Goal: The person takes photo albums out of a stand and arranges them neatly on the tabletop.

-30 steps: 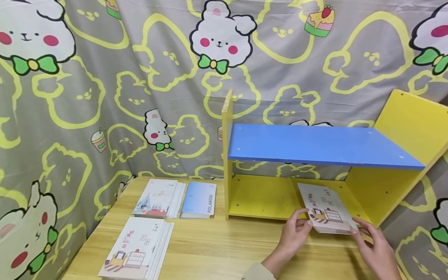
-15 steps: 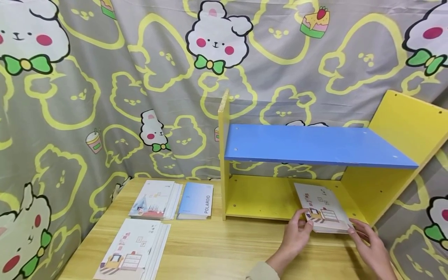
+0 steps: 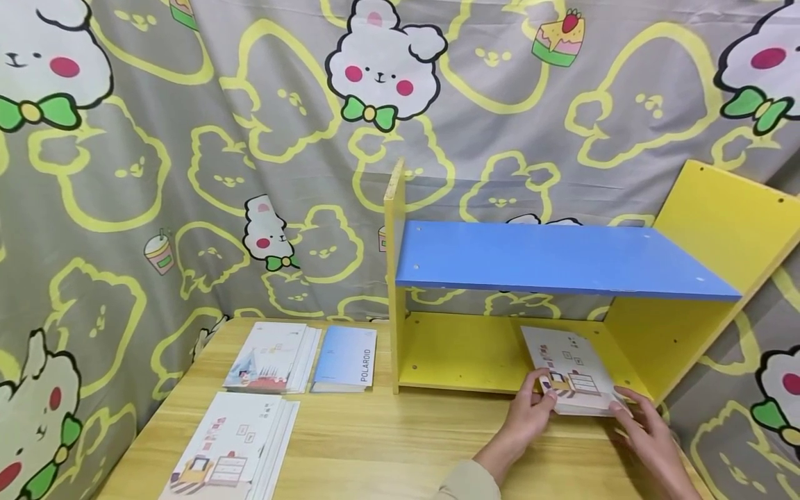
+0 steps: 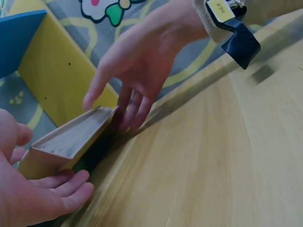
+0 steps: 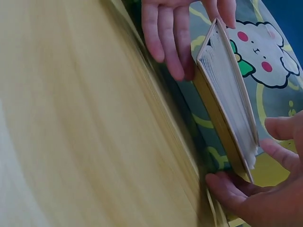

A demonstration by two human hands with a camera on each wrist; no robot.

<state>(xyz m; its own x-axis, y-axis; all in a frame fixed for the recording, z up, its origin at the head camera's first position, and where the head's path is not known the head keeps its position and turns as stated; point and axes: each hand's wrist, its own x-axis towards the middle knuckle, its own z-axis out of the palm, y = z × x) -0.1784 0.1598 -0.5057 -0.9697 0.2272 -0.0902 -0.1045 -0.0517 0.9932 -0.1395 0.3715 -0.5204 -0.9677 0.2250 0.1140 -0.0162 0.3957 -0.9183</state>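
Note:
A white photo album (image 3: 571,378) with a drawn armchair and dresser on its cover lies slanted at the mouth of the shelf's lower compartment, its far end over the yellow bottom board (image 3: 462,351). My left hand (image 3: 525,410) holds its near left corner, thumb at the cover and fingers underneath. At the near right corner is my right hand (image 3: 650,434), thumb close to the cover edge and fingers lower down. In the left wrist view the album's page edges (image 4: 73,132) show between both hands. The right wrist view shows the same block of pages (image 5: 227,85) from the other side.
The yellow shelf unit has a blue middle board (image 3: 562,257) above the hands and a yellow right side panel (image 3: 706,278). Left of it, a blue POLAROID album (image 3: 345,357) and two stacks of white albums (image 3: 269,357) lie on the wooden table (image 3: 375,451). A patterned curtain hangs behind.
The head view has turned slightly right, so the whole scene sits further left. The album and both hands keep nearly the same place at the shelf; the right fingers have shifted a little.

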